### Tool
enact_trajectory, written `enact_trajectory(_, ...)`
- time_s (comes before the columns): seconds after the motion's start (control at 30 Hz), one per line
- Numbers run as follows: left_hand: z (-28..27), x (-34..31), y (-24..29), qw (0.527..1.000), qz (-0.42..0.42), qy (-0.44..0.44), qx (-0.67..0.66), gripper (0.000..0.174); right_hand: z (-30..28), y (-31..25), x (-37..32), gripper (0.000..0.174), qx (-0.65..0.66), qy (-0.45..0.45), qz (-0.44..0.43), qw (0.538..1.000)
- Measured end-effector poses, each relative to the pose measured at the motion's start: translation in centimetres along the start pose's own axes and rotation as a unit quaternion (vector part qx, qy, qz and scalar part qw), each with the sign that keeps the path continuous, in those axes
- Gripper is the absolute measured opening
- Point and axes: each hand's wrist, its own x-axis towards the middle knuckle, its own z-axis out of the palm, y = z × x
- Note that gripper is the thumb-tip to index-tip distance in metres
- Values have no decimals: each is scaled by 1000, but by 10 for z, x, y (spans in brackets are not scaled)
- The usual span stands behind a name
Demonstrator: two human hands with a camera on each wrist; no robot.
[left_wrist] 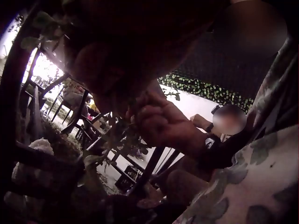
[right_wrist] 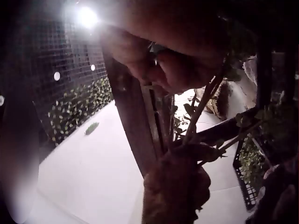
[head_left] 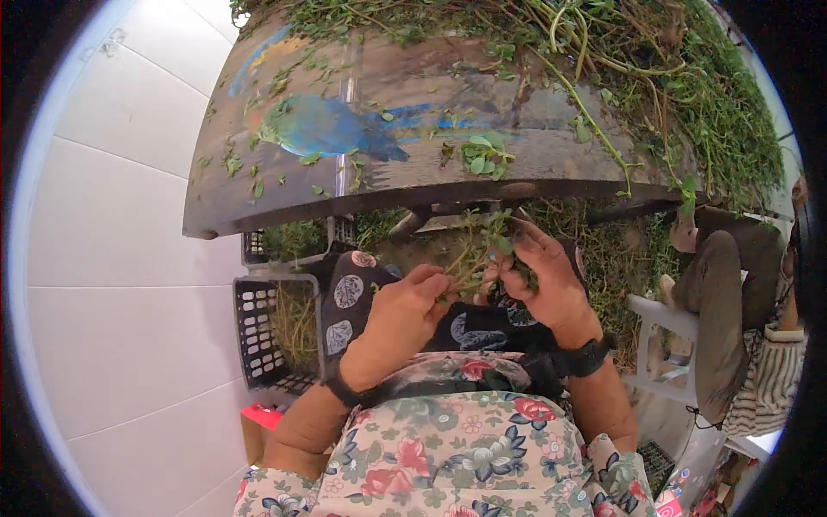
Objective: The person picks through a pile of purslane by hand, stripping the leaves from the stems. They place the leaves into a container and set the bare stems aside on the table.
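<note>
Over the lap, in front of the table edge, both hands hold leafy green stems (head_left: 465, 269). My left hand (head_left: 401, 314) pinches their lower ends between thumb and curled fingers. On the other side, my right hand (head_left: 551, 280) has its fingers curled round the leafy part. In the right wrist view, thick stems (right_wrist: 202, 109) rise from the left hand (right_wrist: 173, 184) towards the right hand (right_wrist: 173, 65). The left wrist view is dark, with the right hand (left_wrist: 159, 123) showing among leaves.
A worn, paint-marked table (head_left: 413, 164) stands ahead, bearing loose leaves and a large heap of green plants (head_left: 715, 112) at right. A black crate (head_left: 263, 332) with stems stands at left by a white wall (head_left: 129, 336). Another person sits at right near a grey plastic stool (head_left: 663, 332).
</note>
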Motion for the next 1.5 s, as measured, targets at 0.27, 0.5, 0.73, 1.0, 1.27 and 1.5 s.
enact_trajectory(0.27, -2, -1, 3, 1000, -7, -12, 6, 17, 2, -2, -1, 19, 134, -69, 226, 962)
enact_trajectory(0.5, -4, 2, 7, 997, 5, -80, 3, 17, 5, -2, -10, 17, -3, -137, 154, 979)
enact_trajectory(0.73, -13, -2, 4, 989, 86, -115, 33, 14, -25, 8, -3, 20, -379, 0, -211, 901)
enact_trajectory(1.0, -17, -9, -1, 994, 1, -98, 49, 20, -83, -5, -8, 12, -259, 66, -25, 963)
enact_trajectory(1.27, -23, -9, 8, 990, 52, -90, 95, 28, -33, 6, -9, 18, 75, -51, 180, 979)
enact_trajectory(1.5, -19, -8, 10, 989, 86, -93, 81, 34, 2, 20, -3, 23, -214, -83, 72, 971)
